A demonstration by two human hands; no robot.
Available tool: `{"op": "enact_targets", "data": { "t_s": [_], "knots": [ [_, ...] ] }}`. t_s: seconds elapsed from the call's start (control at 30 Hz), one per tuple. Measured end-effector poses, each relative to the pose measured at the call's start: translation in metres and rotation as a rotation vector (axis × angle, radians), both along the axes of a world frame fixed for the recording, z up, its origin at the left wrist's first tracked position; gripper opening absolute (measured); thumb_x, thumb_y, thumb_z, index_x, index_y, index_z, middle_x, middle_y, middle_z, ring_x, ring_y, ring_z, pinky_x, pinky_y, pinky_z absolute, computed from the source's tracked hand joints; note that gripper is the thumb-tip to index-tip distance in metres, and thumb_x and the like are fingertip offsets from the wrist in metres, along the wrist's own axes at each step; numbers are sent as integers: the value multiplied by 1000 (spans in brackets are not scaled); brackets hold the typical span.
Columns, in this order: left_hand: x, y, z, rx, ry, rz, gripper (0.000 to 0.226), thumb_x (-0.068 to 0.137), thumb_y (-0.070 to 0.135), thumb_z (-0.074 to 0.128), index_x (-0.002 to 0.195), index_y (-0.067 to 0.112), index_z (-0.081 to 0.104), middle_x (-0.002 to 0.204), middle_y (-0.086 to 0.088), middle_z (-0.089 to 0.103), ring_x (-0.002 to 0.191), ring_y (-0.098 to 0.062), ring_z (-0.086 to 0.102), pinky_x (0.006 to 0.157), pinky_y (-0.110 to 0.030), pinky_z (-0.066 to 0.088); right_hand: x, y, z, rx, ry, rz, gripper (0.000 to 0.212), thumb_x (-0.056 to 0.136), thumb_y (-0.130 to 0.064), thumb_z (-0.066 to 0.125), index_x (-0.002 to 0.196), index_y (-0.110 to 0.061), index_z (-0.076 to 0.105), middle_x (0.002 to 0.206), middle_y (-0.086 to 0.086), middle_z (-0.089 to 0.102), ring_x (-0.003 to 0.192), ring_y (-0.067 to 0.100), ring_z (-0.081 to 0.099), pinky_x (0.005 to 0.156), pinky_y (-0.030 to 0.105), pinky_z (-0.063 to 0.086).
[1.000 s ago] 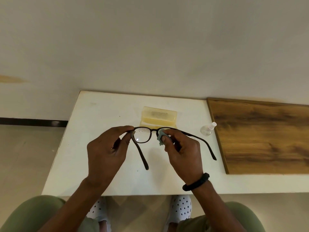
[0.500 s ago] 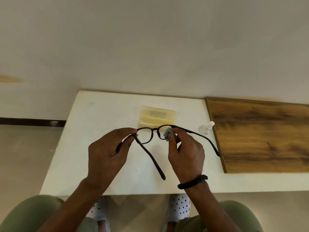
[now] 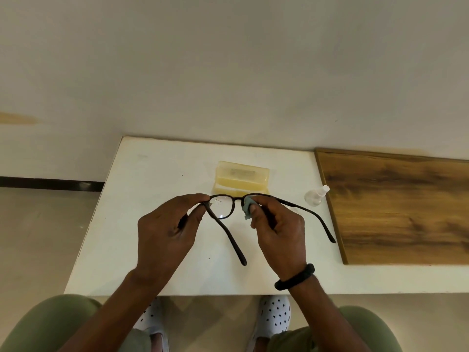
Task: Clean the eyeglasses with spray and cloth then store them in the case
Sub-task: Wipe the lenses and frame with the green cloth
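The right hand (image 3: pixel 279 232) has a closed grip, thumb and fingers pinching a small blue-grey cloth (image 3: pixel 246 209) over the right lens of the dark-framed eyeglasses (image 3: pixel 237 198). The left hand (image 3: pixel 165 232) pinches the frame's left corner at the hinge. The glasses are held above the white bench (image 3: pixel 152 186), arms unfolded toward the person. Just beyond sits a yellowish case (image 3: pixel 242 177), seemingly open, and farther right a clear spray bottle (image 3: pixel 316 195). Light circular strokes probably suit this wipe. Specks show on the left lens.
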State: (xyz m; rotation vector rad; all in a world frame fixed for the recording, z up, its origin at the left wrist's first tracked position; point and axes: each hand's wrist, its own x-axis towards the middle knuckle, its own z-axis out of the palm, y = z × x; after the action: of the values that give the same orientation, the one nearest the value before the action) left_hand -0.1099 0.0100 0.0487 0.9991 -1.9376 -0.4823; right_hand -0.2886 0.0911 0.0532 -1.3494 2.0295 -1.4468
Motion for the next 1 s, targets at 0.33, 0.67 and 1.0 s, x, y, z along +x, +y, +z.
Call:
{"op": "enact_targets", "data": {
  "t_s": [0.33,0.67,1.0],
  "knots": [
    [-4,2,3,65,5,-11,14,84,16,72,97,15,77,88,19,68,64,-4,55,67,-2,38,-6,1,-18,135,364,-195,11,87,-16,69,94,-24,72,75,-14,70,54,-4,45,53,11,35],
    [-5,5,-2,4,-4,-77,14,86,17,71,96,10,77,92,16,68,83,22,51,78,3,36,-5,-3,-15,104,285,-188,21,85,-13,71,99,-28,68,76,-32,54,57,-10,49,60,2,35],
    [-10,7,-8,-22,-112,-79,17,81,12,74,97,10,77,90,5,76,85,-8,58,85,5,32,0,-1,-13,53,291,-198,15,82,-15,68,87,-28,65,71,-26,57,57,-7,49,57,10,36]
  ]
}}
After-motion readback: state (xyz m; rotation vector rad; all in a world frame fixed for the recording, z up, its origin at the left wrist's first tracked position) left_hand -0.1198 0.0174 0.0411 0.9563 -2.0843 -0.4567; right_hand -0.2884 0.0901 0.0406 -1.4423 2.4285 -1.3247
